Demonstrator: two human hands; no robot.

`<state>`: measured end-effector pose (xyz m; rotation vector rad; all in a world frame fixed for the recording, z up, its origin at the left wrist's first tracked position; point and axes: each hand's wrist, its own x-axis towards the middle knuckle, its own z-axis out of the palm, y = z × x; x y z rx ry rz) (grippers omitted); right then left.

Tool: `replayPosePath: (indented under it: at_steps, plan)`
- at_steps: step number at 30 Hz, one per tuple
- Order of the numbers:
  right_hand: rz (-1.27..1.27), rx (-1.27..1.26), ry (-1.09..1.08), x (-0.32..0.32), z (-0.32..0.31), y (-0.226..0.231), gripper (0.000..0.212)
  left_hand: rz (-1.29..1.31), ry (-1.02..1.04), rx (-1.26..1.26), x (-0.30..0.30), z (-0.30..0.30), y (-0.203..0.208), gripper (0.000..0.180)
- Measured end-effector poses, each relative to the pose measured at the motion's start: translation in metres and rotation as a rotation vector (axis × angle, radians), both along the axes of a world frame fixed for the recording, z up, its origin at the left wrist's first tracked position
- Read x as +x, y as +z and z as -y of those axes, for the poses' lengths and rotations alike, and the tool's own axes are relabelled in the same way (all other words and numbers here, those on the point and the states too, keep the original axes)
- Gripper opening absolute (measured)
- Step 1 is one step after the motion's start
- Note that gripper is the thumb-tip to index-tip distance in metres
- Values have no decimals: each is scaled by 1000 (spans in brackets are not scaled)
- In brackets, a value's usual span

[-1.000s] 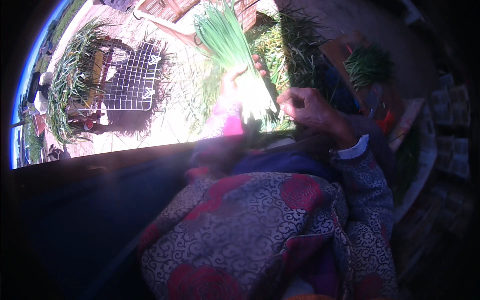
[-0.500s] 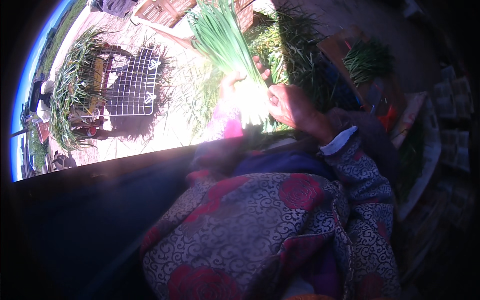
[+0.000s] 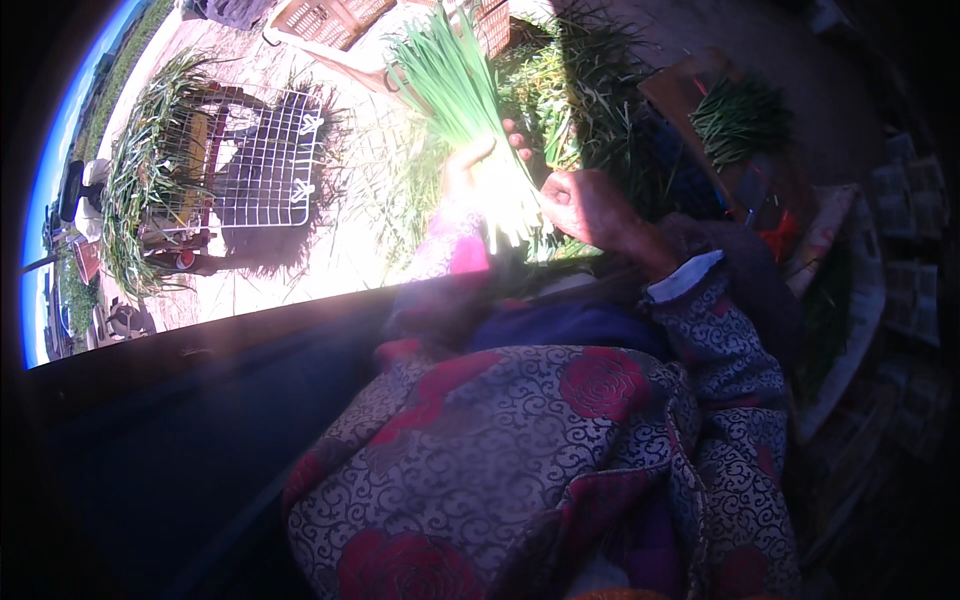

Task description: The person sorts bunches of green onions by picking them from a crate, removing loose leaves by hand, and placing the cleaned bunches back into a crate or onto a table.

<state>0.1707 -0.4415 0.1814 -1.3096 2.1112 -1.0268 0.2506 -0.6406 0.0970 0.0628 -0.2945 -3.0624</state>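
Note:
A bunch of chives point(image 3: 450, 85), long green leaves above pale stem ends, slants up and away in front of me. Wrapped round its lower part is my left hand point(image 3: 468, 172), washed out by bright sun, with fingertips showing on the right side. My right hand point(image 3: 588, 207) is beside the white stem ends, thumb and fingers pinched together. Whatever is between those fingers, if anything, is too small to make out. Glare hides most of the stem ends and the left palm.
Loose leafy greens point(image 3: 600, 100) pile up beyond my hands. At the right, a tied-looking green bundle point(image 3: 740, 120) lies on a brown board. A wire rack point(image 3: 265, 160) with cut leaves over it stands far left. Woven plastic crates point(image 3: 325, 25) are at the back.
My right hand has drawn slightly right, away from the stems, and its fingers have curled more. My left hand keeps its hold on the chives, the bunch nearly unmoved.

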Motion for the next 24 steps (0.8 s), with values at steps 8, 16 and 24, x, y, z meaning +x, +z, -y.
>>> replayPosePath:
  at_steps: [8,16,24]
  plan:
    - [-458,454,251,-25,-60,-56,17,68,49,-158,-8,11,-10,36]
    - [57,279,-196,-25,-23,4,51,81,107,-323,-8,-9,1,35]
    - [506,-453,-247,-29,39,-15,53,324,183,-1473,-30,-53,36,37]
